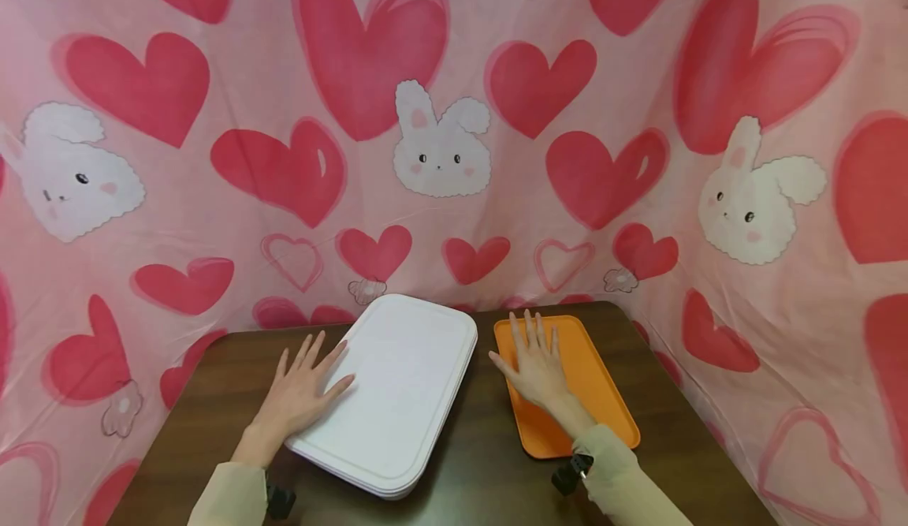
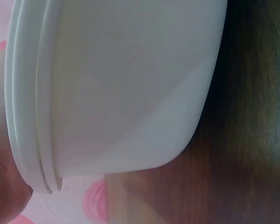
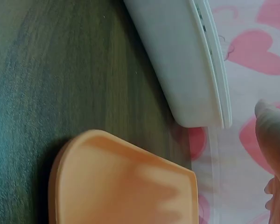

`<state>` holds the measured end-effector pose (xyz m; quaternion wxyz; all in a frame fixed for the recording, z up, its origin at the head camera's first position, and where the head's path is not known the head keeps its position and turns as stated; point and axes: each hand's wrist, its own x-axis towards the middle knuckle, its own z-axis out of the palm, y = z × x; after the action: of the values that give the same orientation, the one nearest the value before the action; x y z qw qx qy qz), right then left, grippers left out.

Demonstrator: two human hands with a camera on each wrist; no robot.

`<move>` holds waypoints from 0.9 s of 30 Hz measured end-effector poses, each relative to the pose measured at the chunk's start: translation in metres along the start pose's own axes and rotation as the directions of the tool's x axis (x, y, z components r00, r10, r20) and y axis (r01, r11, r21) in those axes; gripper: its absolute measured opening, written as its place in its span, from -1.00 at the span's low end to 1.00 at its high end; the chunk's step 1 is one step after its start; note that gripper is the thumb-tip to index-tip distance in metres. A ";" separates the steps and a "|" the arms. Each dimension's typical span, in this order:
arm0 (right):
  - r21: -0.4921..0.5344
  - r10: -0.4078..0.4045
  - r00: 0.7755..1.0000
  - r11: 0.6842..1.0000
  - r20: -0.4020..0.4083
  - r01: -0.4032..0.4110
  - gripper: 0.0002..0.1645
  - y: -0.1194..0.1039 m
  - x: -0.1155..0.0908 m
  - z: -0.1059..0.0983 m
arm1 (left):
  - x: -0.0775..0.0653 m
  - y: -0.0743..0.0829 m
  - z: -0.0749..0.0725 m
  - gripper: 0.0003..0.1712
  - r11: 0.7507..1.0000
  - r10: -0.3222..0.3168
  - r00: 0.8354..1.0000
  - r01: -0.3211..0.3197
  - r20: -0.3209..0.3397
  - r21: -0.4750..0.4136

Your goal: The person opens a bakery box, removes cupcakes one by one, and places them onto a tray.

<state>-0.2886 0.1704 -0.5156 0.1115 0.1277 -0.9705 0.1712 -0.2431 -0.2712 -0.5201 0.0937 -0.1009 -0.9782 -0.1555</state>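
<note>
A white lidded plastic box (image 1: 397, 392) sits at an angle on the brown table. My left hand (image 1: 301, 388) is at its left edge, fingers straight and spread, with the thumb and a finger over the lid. In the left wrist view the side wall of the box (image 2: 130, 84) fills much of the picture, and part of the hand (image 2: 7, 186) shows beside the lid rim. To the right lies a shallow orange tray (image 1: 596, 384). My right hand (image 1: 539, 372) is spread above it, and its shadow falls on the tray (image 3: 107, 186) in the right wrist view.
The dark wooden table (image 1: 206, 400) ends at the back against a pink cloth (image 1: 518, 195) printed with hearts and rabbits. A strip of table lies between box and tray. Each wrist carries a small black camera (image 1: 281, 501).
</note>
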 end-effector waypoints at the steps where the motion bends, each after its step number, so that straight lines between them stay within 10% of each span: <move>1: -0.003 0.007 1.000 1.000 -0.001 -0.007 0.16 -0.001 0.000 0.001 | 0.000 0.000 0.000 -0.07 1.000 0.003 1.000 -0.003 0.001 -0.002; 9: 0.166 0.077 0.997 0.984 -0.032 -0.071 0.10 -0.014 -0.004 0.003 | 0.010 -0.003 -0.004 0.01 0.992 -0.060 0.996 0.067 0.071 -0.108; 19: 0.519 0.117 0.990 0.843 0.080 -0.141 0.15 -0.017 0.003 0.030 | 0.040 -0.022 -0.016 0.09 0.895 -0.123 0.951 0.230 0.285 -0.383; 23: 0.656 0.124 0.962 0.710 0.241 -0.256 -0.04 -0.043 -0.001 0.008 | 0.047 -0.023 -0.028 -0.08 0.857 -0.116 0.939 0.259 0.323 -0.445; 27: 0.806 0.110 0.914 0.440 0.390 -0.397 -0.09 -0.052 0.000 0.009 | 0.050 -0.027 -0.033 -0.13 0.818 -0.118 0.920 0.304 0.373 -0.489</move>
<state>-0.2754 0.1199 -0.5076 -0.1346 0.0404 -0.7603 0.6342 -0.2927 -0.2991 -0.4859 -0.1193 -0.0367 -0.9017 -0.4140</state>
